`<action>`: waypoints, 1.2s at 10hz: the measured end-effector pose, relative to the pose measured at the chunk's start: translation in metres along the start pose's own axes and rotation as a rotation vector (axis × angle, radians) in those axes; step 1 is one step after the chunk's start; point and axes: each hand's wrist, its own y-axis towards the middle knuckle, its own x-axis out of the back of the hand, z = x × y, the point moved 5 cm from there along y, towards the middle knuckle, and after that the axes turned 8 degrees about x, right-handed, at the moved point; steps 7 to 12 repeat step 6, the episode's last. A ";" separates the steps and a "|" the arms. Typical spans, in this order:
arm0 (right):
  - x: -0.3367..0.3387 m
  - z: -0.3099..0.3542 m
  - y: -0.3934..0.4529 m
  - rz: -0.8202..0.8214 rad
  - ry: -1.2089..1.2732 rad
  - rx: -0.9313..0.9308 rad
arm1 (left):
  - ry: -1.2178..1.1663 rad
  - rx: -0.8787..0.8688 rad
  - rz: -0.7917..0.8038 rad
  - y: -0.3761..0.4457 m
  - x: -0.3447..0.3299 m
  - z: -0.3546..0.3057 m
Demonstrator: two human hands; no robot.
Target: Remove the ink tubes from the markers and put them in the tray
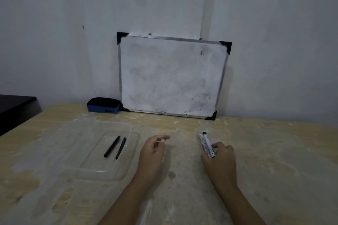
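Observation:
Two black ink tubes (112,146) (121,148) lie side by side in a clear plastic tray (76,153) on the left half of the table. Right of the tray, my left hand (152,149) hovers just above the table with loosely curled fingers and nothing in it. Farther right, my right hand (219,157) rests on the table, its fingers closed around two white board markers (206,144) that lie together pointing away from me. One marker shows a black end; the other end looks white.
A small whiteboard (172,76) leans against the wall at the back of the wooden table (274,151). A blue eraser (103,105) sits left of it. A dark piece of furniture (14,107) stands at the far left.

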 end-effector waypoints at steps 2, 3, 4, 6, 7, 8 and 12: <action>0.003 0.003 -0.001 0.003 -0.010 -0.031 | -0.005 0.006 -0.010 0.001 0.000 0.001; 0.004 0.003 -0.001 0.004 0.000 -0.051 | -0.011 0.004 -0.015 0.001 0.000 0.001; 0.004 0.004 -0.001 0.003 0.015 -0.057 | -0.011 0.002 -0.021 0.001 0.000 0.001; 0.006 0.007 -0.004 -0.077 -0.078 0.020 | 0.092 -0.063 -0.042 0.001 0.000 -0.002; 0.006 0.007 -0.004 -0.077 -0.078 0.020 | 0.092 -0.063 -0.042 0.001 0.000 -0.002; 0.006 0.007 -0.004 -0.077 -0.078 0.020 | 0.092 -0.063 -0.042 0.001 0.000 -0.002; 0.006 0.007 -0.004 -0.077 -0.078 0.020 | 0.092 -0.063 -0.042 0.001 0.000 -0.002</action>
